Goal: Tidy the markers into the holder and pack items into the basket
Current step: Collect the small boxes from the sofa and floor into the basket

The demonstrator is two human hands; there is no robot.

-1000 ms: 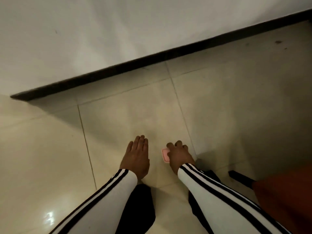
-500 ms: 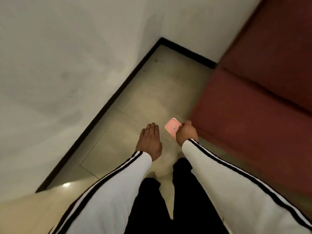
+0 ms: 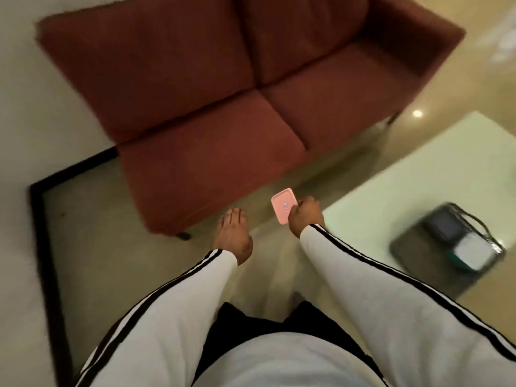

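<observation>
Basket (image 3: 410,244) surroundings, by size: a dark red two-seat sofa (image 3: 212,107) fills the view from 10 to 1 o'clock, standing on a tiled floor (image 3: 111,233). A pale glass-topped table (image 3: 418,174) occupies the 3 o'clock region, its near corner just beside the right hand.

The basket is a dark wire type with a loop handle. It stands on the table at 3 to 4 o'clock in the view. It is motion-blurred; a dark item (image 3: 444,226) and a white item (image 3: 472,251) lie inside it, but what they are cannot be told.

Both arms, in white sleeves with black stripes, reach forward from 6 o'clock. The left hand (image 3: 233,237) is flat, palm down, fingers straight and together, holding nothing. The right hand (image 3: 305,219) has its fingers curled on the lower right edge of a pink box (image 3: 284,205).

The box is square with rounded corners and projects from the right hand toward 10 o'clock. It is held above the floor between sofa front and table corner. The left hand lies at the box's 8 o'clock, apart from it. The basket lies at the right hand's 4 o'clock, well apart.
</observation>
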